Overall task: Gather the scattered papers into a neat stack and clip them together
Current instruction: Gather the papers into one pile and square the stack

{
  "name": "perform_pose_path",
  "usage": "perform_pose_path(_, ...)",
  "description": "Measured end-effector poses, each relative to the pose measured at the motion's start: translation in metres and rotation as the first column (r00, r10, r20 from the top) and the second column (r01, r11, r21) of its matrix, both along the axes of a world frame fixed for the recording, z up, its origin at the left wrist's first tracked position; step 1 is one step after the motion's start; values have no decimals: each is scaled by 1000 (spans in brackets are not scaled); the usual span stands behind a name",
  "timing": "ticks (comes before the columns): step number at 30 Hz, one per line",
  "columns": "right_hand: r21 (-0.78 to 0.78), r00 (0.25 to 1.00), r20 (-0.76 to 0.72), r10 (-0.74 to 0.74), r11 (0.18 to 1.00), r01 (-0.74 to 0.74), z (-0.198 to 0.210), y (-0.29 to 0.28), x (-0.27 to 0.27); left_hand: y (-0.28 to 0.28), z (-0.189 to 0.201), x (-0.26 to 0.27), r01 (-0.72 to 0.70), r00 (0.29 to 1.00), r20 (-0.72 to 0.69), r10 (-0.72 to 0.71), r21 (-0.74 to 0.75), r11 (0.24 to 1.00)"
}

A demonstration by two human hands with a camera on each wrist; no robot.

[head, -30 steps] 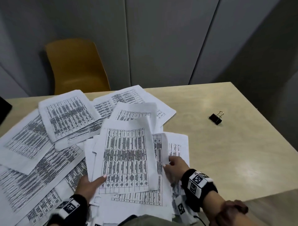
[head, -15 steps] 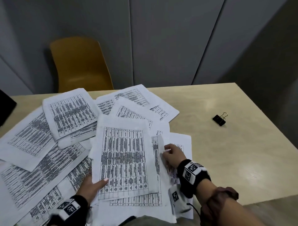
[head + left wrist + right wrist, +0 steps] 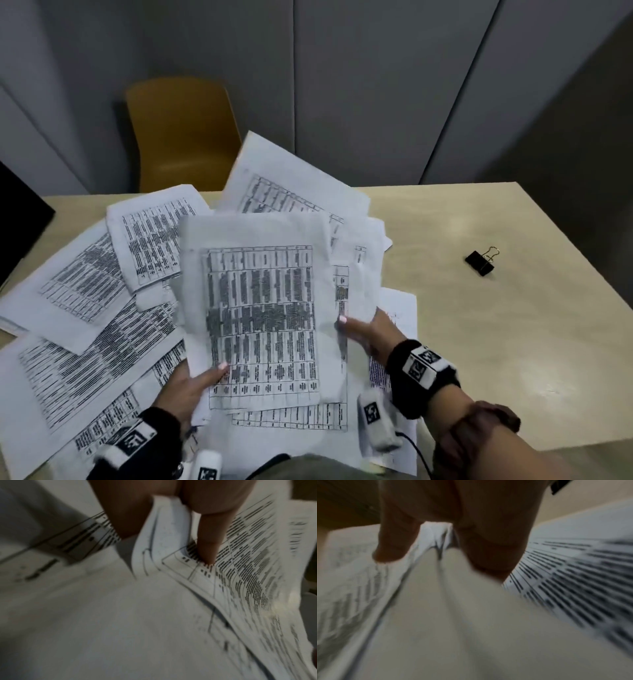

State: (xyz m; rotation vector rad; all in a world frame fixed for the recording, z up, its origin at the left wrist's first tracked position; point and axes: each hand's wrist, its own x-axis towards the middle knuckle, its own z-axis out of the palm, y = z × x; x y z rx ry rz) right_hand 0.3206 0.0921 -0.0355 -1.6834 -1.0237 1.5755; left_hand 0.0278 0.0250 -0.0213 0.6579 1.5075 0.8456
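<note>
Both hands hold a loose bundle of printed sheets lifted and tilted off the table. My left hand pinches its lower left corner, thumb on top; the left wrist view shows the thumb pressed on the held sheets. My right hand grips the right edge, thumb on the front; in the blurred right wrist view its fingers close on paper edges. More printed papers lie scattered at left. A black binder clip lies alone on the table at right.
The beige table ends at right and near me. A yellow chair stands behind the far edge. A dark object sits at the far left edge. Grey wall panels rise behind.
The bundle lay flat under both hands before; now both hands have raised and tilted it, dragging upper sheets up with it. The clip has not moved.
</note>
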Motion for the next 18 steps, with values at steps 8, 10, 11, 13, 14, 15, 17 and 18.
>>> perform_pose_path(8,-40,997,-15,79,996,-79,-4,-17,8,36,18,-3,-225,974,52,219,227,948)
perform_pose_path(10,-24,996,-87,30,999,-32,-3,-18,10,45,21,-3,-286,956,17,293,278,917)
perform_pose_path(11,-23,994,-107,1,1000,-4,-5,-19,11,45,20,-2,-293,951,-11,308,280,914)
perform_pose_path(13,-54,983,-165,-77,996,69,-12,-19,14,40,10,-1,-268,950,-98,297,236,934)
perform_pose_path(14,-65,979,-181,-96,994,86,-14,-21,14,35,5,1,-241,950,-150,274,205,949)
perform_pose_path(15,-79,977,-180,-112,992,99,-18,-21,16,29,-2,2,-215,952,-184,247,174,961)
perform_pose_path(17,-113,978,-162,-131,987,113,-20,-25,18,17,-11,5,-129,967,-209,144,85,988)
perform_pose_path(18,-133,974,-170,-148,983,127,-23,-26,19,13,-14,5,-93,974,-205,101,51,994)
